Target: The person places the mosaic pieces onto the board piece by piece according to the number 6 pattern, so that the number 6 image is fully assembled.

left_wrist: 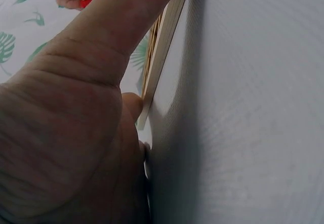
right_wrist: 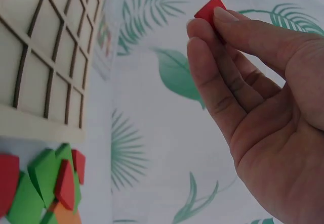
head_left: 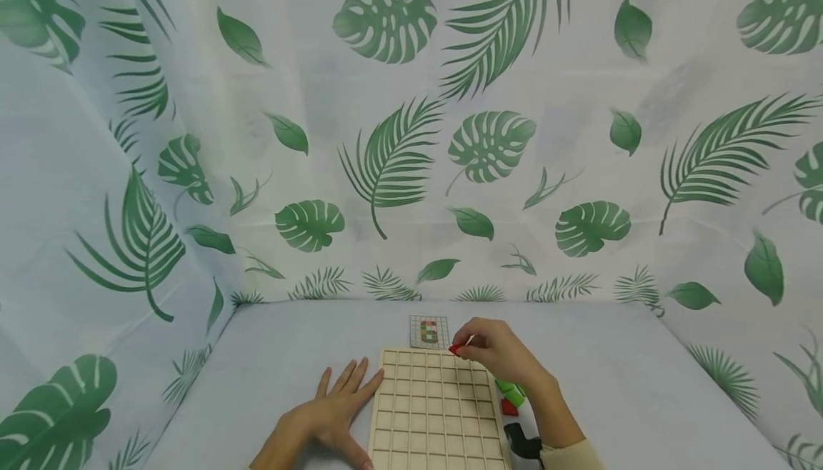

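My right hand [head_left: 504, 352] pinches a small red tile [right_wrist: 211, 11] between thumb and fingertips. It holds the tile above the far right part of a wooden grid board [head_left: 435, 407]. In the right wrist view the tile has straight edges and a corner; its full outline is partly covered by the thumb. The left hand [head_left: 334, 413] rests flat beside the board with fingers spread, thumb and forefinger touching its left edge. From the left wrist view, the palm [left_wrist: 55, 133] hides most of the board.
A pattern card [head_left: 429, 331] with a coloured figure on a grid lies behind the board. Loose green tiles [right_wrist: 43, 176], red tiles [right_wrist: 7, 178] and an orange tile [right_wrist: 66, 215] lie along the board's right side. A black object [head_left: 522, 441] sits near the right forearm. Leaf-print cloth [head_left: 411, 256] hangs behind.
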`<action>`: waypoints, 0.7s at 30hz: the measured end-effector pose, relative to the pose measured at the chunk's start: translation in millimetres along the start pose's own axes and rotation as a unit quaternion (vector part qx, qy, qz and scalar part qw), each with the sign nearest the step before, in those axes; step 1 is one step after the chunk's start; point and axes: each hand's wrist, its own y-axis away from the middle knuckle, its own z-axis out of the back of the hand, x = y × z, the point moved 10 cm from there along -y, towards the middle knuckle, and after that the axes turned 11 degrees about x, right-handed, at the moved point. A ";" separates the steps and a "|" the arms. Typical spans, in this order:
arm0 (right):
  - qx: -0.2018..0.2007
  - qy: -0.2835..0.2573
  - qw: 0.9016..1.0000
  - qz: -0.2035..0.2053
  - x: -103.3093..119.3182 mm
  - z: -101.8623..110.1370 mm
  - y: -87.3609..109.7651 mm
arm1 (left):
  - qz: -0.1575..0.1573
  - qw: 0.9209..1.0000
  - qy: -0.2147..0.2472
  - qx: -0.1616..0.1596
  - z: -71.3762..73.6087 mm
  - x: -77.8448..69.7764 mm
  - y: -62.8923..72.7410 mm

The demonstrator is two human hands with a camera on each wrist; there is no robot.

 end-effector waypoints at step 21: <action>0.063 0.029 0.997 -0.014 -9.5 -43.1 -40.3 | -0.001 1.000 -0.011 0.002 -0.8 -3.6 0.7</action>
